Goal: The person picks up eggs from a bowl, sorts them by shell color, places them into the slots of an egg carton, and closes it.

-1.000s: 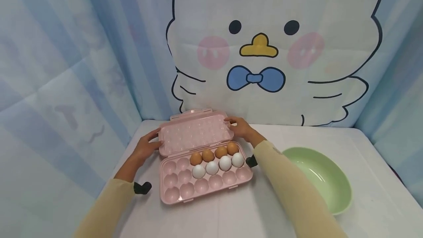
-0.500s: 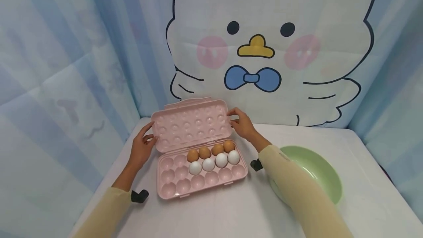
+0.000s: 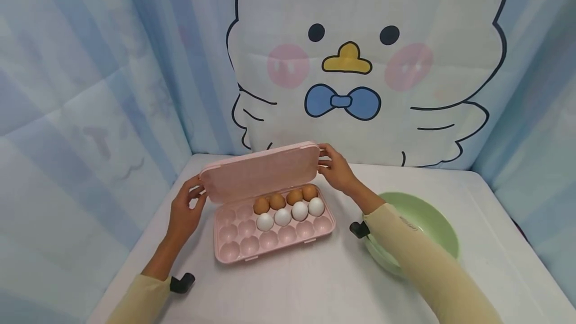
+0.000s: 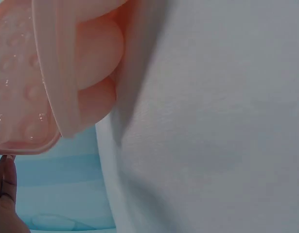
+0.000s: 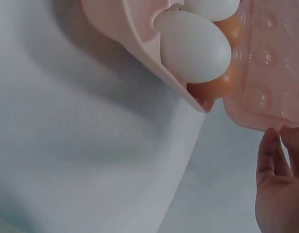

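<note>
From my feed, white table [image 3: 315, 289]: pink egg carton [image 3: 274, 236] sits just left of the green bowl [image 3: 427, 224].

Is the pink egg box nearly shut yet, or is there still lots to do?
Partly. Eight eggs, four brown and four white, already sit in the pink tray. Right now the left hand and right hand hold the lid by its ends, tipped halfway over the eggs. Still left: lowering the lid fully flat. The green bowl sits apart, beside the tray.

White egg [image 5: 193, 46] and brown eggs [image 5: 215, 85] sit in the pink tray [image 5: 134, 34]; right hand [image 5: 280, 189] fingertips touch the lid [image 5: 271, 63] edge.
</note>
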`<state>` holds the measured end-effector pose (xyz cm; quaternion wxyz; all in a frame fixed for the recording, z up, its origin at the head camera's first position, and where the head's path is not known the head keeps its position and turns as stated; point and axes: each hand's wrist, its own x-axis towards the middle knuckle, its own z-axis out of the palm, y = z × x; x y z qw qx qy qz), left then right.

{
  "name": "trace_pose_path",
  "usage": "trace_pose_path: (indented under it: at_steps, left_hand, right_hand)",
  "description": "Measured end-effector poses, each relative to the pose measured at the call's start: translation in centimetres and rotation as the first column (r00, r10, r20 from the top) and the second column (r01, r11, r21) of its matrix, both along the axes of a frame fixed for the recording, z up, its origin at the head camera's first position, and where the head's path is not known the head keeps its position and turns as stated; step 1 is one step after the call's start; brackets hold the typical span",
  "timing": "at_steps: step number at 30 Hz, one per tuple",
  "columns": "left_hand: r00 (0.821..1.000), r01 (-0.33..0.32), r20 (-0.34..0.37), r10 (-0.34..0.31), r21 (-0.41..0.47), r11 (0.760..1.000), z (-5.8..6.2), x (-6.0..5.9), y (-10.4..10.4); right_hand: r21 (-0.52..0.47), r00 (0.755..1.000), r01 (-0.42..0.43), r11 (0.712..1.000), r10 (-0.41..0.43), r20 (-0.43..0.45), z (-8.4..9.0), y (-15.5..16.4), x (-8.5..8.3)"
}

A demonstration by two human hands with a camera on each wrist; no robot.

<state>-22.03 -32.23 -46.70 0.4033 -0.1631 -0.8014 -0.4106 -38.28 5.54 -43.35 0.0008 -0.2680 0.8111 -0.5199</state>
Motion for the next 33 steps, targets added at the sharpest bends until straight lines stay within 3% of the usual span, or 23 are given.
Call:
trace_pose_path:
  at_steps: [4,7,11,15,18,20,25,29,33]
  left_hand:
    - [0.999,0.005,-0.042,-0.007,-0.064,0.998,0.7,1.9,0.5]
    - [0.997,0.064,-0.041,-0.069,-0.109,0.992,0.6,2.7,0.2]
    - [0.975,0.223,0.045,-0.218,-0.175,0.959,-0.1,3.9,-0.6]
    - [0.938,0.321,0.205,-0.279,-0.213,0.923,-0.9,5.6,-0.5]
    - [0.925,0.315,0.289,-0.246,-0.223,0.923,-1.5,6.7,0.2]
    - [0.920,0.307,0.316,-0.230,-0.220,0.926,-1.8,7.3,0.8]
    - [0.902,0.291,0.386,-0.194,-0.213,0.933,-2.4,8.0,2.3]
    - [0.876,0.245,0.468,-0.116,-0.225,0.943,-2.6,8.7,3.6]
    - [0.847,0.190,0.531,-0.006,-0.293,0.937,-2.5,9.2,4.7]
  right_hand:
    - [0.102,0.999,-0.036,0.994,0.038,-0.019,0.9,0.7,1.4]
    - [0.216,0.991,-0.073,0.974,0.095,-0.095,1.6,1.4,2.5]
    - [0.407,0.950,-0.134,0.904,0.235,-0.208,2.3,2.2,4.1]
    - [0.563,0.924,-0.164,0.810,0.327,-0.200,2.5,2.7,5.6]
    - [0.647,0.925,-0.163,0.745,0.343,-0.162,2.3,2.8,6.6]
    - [0.676,0.928,-0.161,0.719,0.343,-0.144,2.0,3.0,7.1]
    - [0.695,0.944,-0.182,0.695,0.321,-0.074,1.8,3.1,8.3]
    - [0.716,0.944,-0.229,0.659,0.329,-0.001,1.8,2.8,9.3]
    - [0.774,0.925,-0.283,0.566,0.376,0.063,1.8,2.4,10.7]
